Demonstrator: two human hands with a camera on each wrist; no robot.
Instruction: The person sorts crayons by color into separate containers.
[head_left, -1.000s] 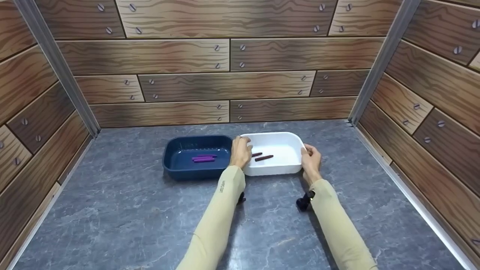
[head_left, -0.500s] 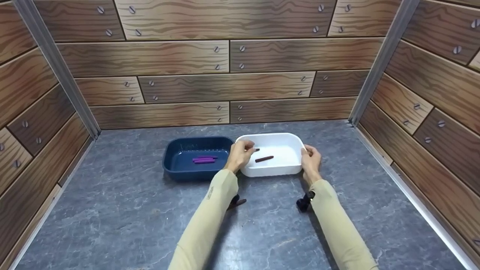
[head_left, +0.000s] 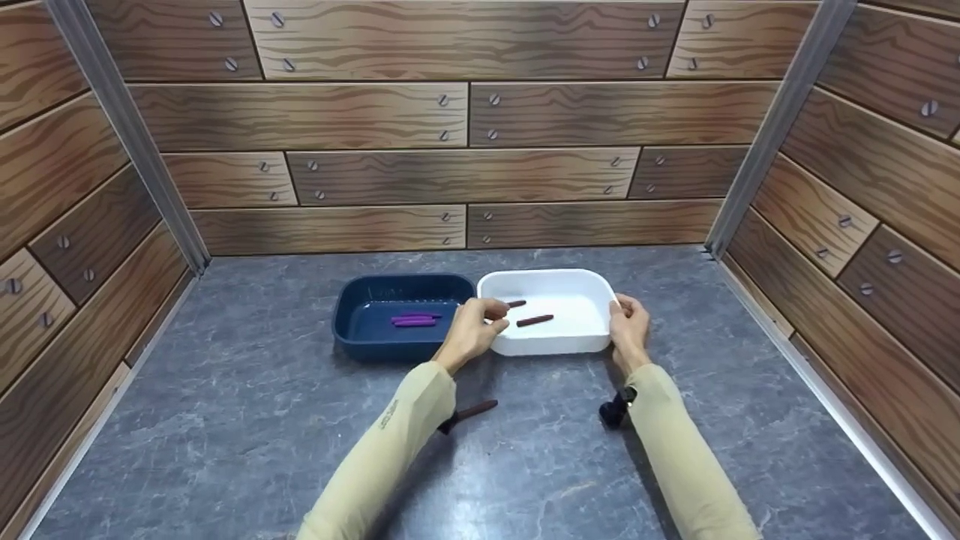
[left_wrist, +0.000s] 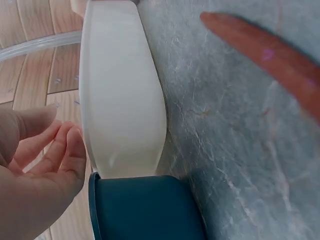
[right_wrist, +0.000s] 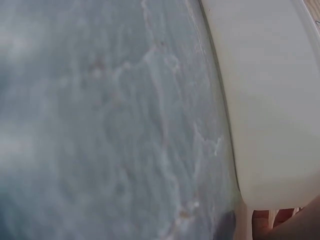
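My left hand (head_left: 474, 328) hovers at the left rim of the white dish (head_left: 555, 345), thumb and fingers apart. The left wrist view shows nothing between its loosely bent fingers (left_wrist: 75, 150). With my right hand (head_left: 628, 326) I grip the dish's right rim; the right wrist view catches only part of that hand below the white wall (right_wrist: 280, 150). Inside the white dish lie a dark brown crayon-like stick (head_left: 535, 320) and another brown stick (head_left: 517, 304), partly behind my left fingers. A third brown stick (head_left: 477, 409) lies on the table beside my left wrist.
A dark blue dish (head_left: 390, 351) stands against the white dish's left side. It holds several purple sticks (head_left: 415, 322). Wood-patterned walls (head_left: 360, 225) enclose the grey marbled table (head_left: 247, 420) at the back and both sides.
My left hand has drawn back toward me from the inside of the white dish. As the left forearm shifted left, the brown stick on the table came into view. My right hand keeps its grip.
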